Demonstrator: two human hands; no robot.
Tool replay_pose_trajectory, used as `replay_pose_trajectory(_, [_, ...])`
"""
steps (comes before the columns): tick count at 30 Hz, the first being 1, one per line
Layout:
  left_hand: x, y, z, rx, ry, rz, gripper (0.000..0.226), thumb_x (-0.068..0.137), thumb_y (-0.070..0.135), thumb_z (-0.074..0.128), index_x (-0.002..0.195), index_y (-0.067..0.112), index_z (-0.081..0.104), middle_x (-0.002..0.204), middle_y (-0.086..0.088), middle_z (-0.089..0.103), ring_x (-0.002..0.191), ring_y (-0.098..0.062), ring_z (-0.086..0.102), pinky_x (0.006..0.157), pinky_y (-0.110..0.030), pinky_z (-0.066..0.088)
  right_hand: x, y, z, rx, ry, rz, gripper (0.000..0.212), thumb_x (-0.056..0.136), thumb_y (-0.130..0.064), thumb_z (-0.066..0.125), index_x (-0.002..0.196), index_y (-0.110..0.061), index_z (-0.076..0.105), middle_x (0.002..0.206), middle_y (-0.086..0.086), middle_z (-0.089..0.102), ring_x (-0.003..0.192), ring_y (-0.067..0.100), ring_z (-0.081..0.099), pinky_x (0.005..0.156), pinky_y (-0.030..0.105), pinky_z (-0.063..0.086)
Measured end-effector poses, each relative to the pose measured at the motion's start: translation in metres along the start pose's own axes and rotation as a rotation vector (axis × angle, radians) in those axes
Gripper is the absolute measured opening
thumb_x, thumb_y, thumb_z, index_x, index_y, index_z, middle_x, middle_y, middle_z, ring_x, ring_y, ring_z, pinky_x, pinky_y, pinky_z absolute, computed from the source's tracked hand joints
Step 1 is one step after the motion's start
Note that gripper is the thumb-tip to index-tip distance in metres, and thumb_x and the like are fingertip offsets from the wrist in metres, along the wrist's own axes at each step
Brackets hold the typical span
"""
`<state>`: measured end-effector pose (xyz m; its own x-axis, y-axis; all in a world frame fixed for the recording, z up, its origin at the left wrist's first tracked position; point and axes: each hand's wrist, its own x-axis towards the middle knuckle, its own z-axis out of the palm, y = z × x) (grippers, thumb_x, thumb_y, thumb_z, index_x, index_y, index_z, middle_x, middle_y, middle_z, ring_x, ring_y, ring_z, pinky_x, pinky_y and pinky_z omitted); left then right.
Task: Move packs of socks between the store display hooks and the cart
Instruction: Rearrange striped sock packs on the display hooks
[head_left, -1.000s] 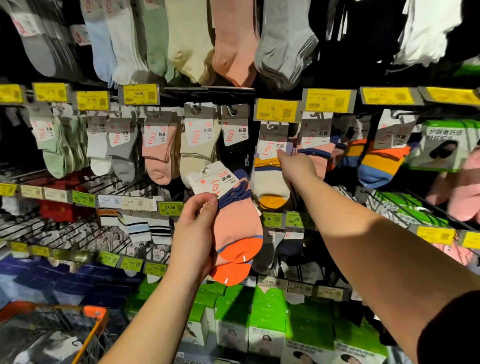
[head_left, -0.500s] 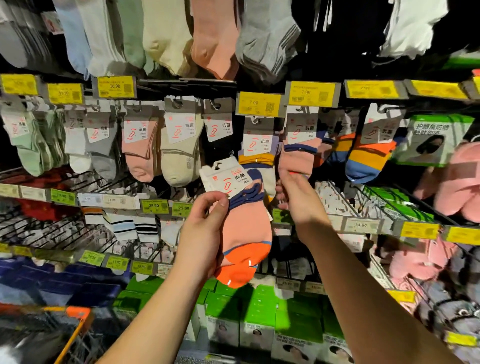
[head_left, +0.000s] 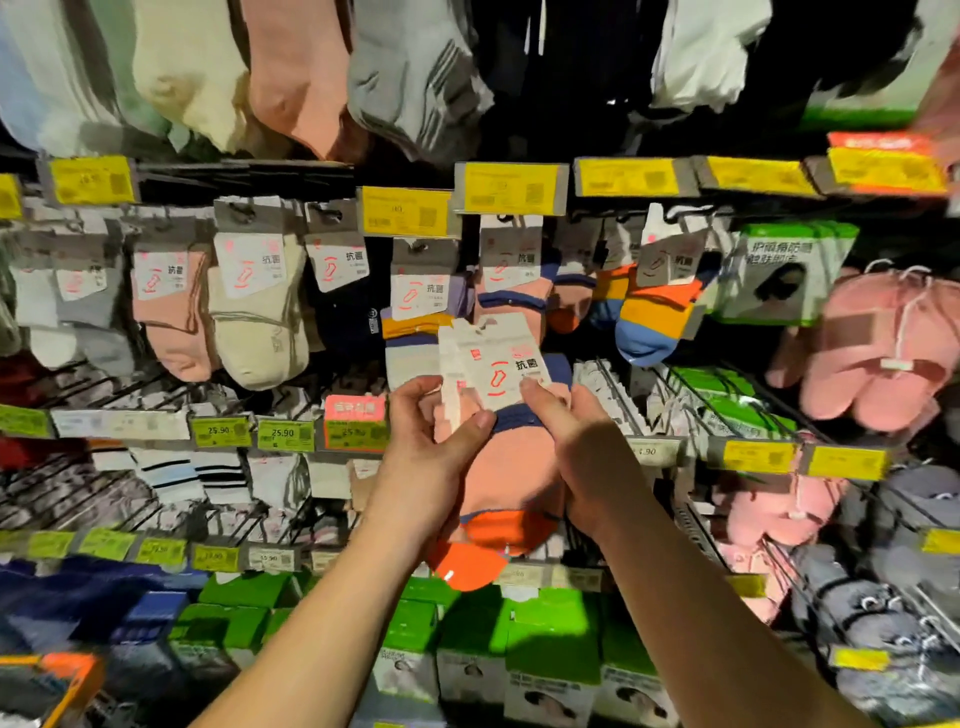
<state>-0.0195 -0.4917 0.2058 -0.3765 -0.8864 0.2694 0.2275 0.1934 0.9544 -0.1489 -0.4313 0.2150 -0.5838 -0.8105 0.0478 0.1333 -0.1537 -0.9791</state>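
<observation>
Both hands, left hand (head_left: 426, 457) and right hand (head_left: 582, 457), closed around one peach-and-orange sock pack (head_left: 506, 467) before the display hooks (head_left: 605, 387), thumbs on its card label (head_left: 493, 364)

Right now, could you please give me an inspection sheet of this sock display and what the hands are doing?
Surface: wire display rack with rows of hooks; yellow price tags along the rails.
Job's things: peach-and-orange sock pack with a white card header, off the hooks and held in front of the display; cart, only an orange corner in view at lower left.
Clutter: hanging sock packs in many colours, green boxes below, pink slippers at right.
Hands: left hand and right hand both grip the held pack, thumbs on its front.
Cables: nothing seen.
Surroundings: dim store aisle; picture edges blurred.
</observation>
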Motion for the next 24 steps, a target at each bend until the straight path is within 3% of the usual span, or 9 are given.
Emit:
replay_pose_trajectory(3, [0.002, -0.003, 0.018, 0.05, 0.052, 0.005, 0.046, 0.086, 0.007, 0.074, 0.115, 0.028, 0.045, 0.116, -0.001, 0.066, 0.096, 0.0, 0.066, 0.087, -0.019, 0.051, 0.008, 0.005, -0.016, 0.014, 0.009, 0.006, 0.062, 0.058, -0.055, 0.077, 0.104, -0.015, 0.07, 0.1, 0.012, 0.076, 0.097, 0.034, 0.072, 0.094, 0.062, 0.051])
replay_pose_trajectory(5, [0.003, -0.007, 0.029, 0.019, 0.071, -0.022, 0.047, 0.088, 0.013, 0.076, 0.12, 0.027, 0.044, 0.119, 0.002, 0.066, 0.098, 0.001, 0.066, 0.084, -0.018, 0.052, 0.015, 0.008, -0.028, 0.041, 0.03, 0.003, 0.059, 0.059, -0.053, 0.078, 0.104, -0.017, 0.071, 0.101, 0.012, 0.076, 0.098, 0.034, 0.072, 0.094, 0.063, 0.052])
replay_pose_trajectory(9, [0.007, -0.012, 0.048, -0.228, 0.097, -0.169, 0.04, 0.1, 0.014, 0.058, 0.136, 0.02, 0.04, 0.124, -0.005, 0.067, 0.101, -0.019, 0.071, 0.086, -0.042, 0.058, 0.021, 0.004, -0.045, 0.228, 0.027, 0.017, 0.033, 0.084, -0.03, 0.071, 0.113, -0.015, 0.07, 0.109, 0.015, 0.075, 0.103, 0.035, 0.071, 0.095, 0.056, 0.054])
replay_pose_trajectory(11, [0.01, -0.013, 0.05, -0.214, 0.125, -0.142, 0.037, 0.101, 0.009, 0.055, 0.134, 0.019, 0.043, 0.12, -0.006, 0.069, 0.096, -0.017, 0.072, 0.081, -0.037, 0.057, 0.026, -0.003, -0.052, 0.364, -0.029, 0.06, 0.028, 0.098, -0.016, 0.059, 0.123, -0.008, 0.064, 0.116, 0.019, 0.073, 0.105, 0.035, 0.071, 0.092, 0.049, 0.056])
replay_pose_trajectory(13, [0.017, -0.013, 0.049, -0.169, 0.175, -0.095, 0.034, 0.1, 0.007, 0.056, 0.129, 0.02, 0.046, 0.119, -0.008, 0.069, 0.102, -0.018, 0.07, 0.086, -0.034, 0.053, 0.038, -0.013, -0.059, 0.418, -0.03, 0.074, 0.029, 0.102, -0.014, 0.053, 0.129, -0.008, 0.06, 0.116, 0.017, 0.073, 0.101, 0.031, 0.072, 0.086, 0.043, 0.058])
replay_pose_trajectory(15, [0.022, -0.011, 0.047, -0.167, 0.211, -0.068, 0.03, 0.099, 0.007, 0.058, 0.121, 0.025, 0.05, 0.115, -0.004, 0.072, 0.106, -0.019, 0.07, 0.091, -0.038, 0.052, 0.056, -0.024, -0.069, 0.41, 0.034, 0.044, 0.032, 0.101, -0.015, 0.057, 0.133, -0.013, 0.057, 0.114, 0.013, 0.073, 0.097, 0.031, 0.072, 0.082, 0.043, 0.059])
replay_pose_trajectory(18, [0.024, -0.005, 0.046, -0.177, 0.242, -0.049, 0.028, 0.099, 0.007, 0.057, 0.113, 0.03, 0.051, 0.105, 0.005, 0.074, 0.097, -0.012, 0.072, 0.088, -0.037, 0.052, 0.079, -0.041, -0.079, 0.323, 0.059, -0.039, 0.045, 0.1, -0.019, 0.06, 0.143, -0.015, 0.048, 0.121, 0.01, 0.07, 0.1, 0.028, 0.072, 0.079, 0.043, 0.06])
replay_pose_trajectory(21, [0.021, -0.002, 0.047, -0.187, 0.233, -0.058, 0.027, 0.099, 0.01, 0.059, 0.117, 0.028, 0.051, 0.111, -0.002, 0.074, 0.106, -0.022, 0.071, 0.099, -0.047, 0.052, 0.094, -0.054, -0.084, 0.256, 0.048, -0.089, 0.064, 0.097, -0.025, 0.064, 0.153, -0.015, 0.034, 0.137, 0.01, 0.062, 0.111, 0.024, 0.068, 0.085, 0.042, 0.06])
replay_pose_trajectory(24, [0.018, 0.003, 0.05, -0.211, 0.227, -0.059, 0.028, 0.099, 0.01, 0.059, 0.119, 0.027, 0.051, 0.112, -0.004, 0.074, 0.107, -0.024, 0.07, 0.102, -0.05, 0.05, 0.104, -0.061, -0.083, 0.231, 0.033, -0.116, 0.054, 0.101, -0.022, 0.06, 0.15, -0.014, 0.038, 0.131, 0.009, 0.066, 0.105, 0.021, 0.071, 0.079, 0.038, 0.06])
